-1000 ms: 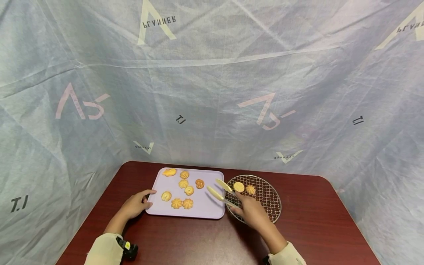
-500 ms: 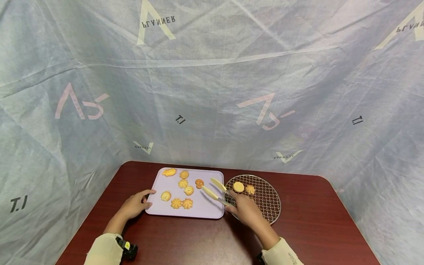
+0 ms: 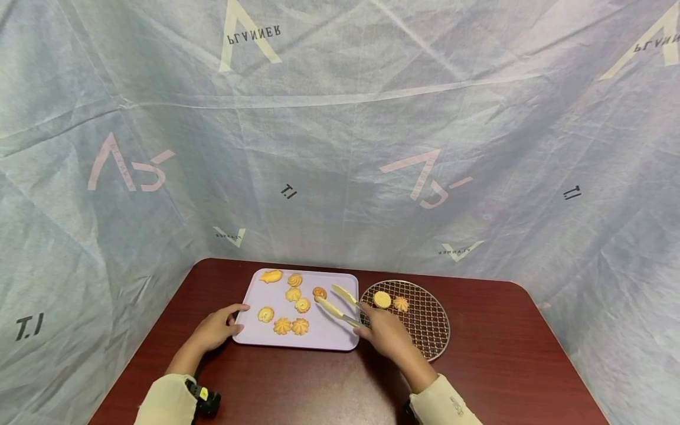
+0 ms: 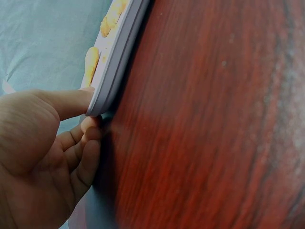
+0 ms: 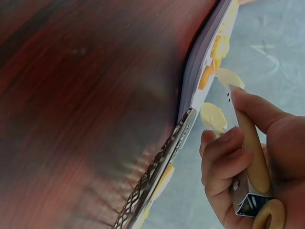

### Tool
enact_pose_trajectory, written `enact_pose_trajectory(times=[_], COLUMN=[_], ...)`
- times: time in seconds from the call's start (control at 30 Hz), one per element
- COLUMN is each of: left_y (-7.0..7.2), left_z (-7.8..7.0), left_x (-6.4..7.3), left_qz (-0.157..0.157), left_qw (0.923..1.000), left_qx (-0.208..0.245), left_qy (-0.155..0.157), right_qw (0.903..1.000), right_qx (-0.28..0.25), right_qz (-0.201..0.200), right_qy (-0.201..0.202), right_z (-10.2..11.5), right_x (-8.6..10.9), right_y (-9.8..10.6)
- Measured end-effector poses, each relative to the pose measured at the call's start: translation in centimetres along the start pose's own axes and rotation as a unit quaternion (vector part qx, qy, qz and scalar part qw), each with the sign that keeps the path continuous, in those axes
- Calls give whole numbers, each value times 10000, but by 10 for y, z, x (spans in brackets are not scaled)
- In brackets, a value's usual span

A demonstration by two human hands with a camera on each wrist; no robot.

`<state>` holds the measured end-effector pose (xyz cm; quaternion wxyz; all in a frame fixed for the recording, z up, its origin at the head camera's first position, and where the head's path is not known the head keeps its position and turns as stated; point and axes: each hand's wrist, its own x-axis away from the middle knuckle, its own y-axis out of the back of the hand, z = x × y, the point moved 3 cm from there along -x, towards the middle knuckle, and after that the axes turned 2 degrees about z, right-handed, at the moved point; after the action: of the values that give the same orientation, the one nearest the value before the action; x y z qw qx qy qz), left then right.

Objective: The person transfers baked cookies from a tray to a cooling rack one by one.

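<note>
My left hand (image 3: 215, 329) grips the left edge of a pale lilac tray (image 3: 326, 338); in the left wrist view the thumb lies on its rim (image 4: 97, 98), fingers curled below. My right hand (image 3: 386, 332) holds tongs (image 3: 332, 308) with cream-coloured tips, their arms spread apart. The tips are over the tray's right side, around a small brown pretzel cookie (image 3: 319, 291), partly covered by the nearer tip. Nothing is pinched between them. Several other cookies lie on the tray, among them a fish-shaped one (image 3: 271, 276), a swirl (image 3: 294, 280) and two fluted ones (image 3: 283, 326) side by side.
A round wire rack (image 3: 432, 330) stands right of the tray, partly under my right hand. On it lie a round pale cookie (image 3: 382, 300) and a fluted cookie (image 3: 401, 304). Both sit on a dark red wooden table (image 3: 504, 354), with a grey printed cloth (image 3: 340, 147) hanging around it.
My right hand has moved left with the tongs, from the rack's edge to over the pretzel cookie. The left hand and the tray stay where they were.
</note>
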<state>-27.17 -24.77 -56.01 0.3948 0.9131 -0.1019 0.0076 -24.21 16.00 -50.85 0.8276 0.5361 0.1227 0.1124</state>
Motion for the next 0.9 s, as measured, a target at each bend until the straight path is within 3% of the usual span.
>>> enact_pose_trajectory(times=[0.53,0.9], left_y=[-2,-1], left_z=[7,3], left_x=[-3,-2], left_qz=[24,-9], left_qw=[10000,10000], left_qx=[-55,-49], left_qy=[21,-4], right_qw=[9990,9982], right_qx=[176,381], right_qz=[182,170], right_qy=[-373,-430], right_z=[6,10], right_x=[-17,-19], right_y=[-12,-14])
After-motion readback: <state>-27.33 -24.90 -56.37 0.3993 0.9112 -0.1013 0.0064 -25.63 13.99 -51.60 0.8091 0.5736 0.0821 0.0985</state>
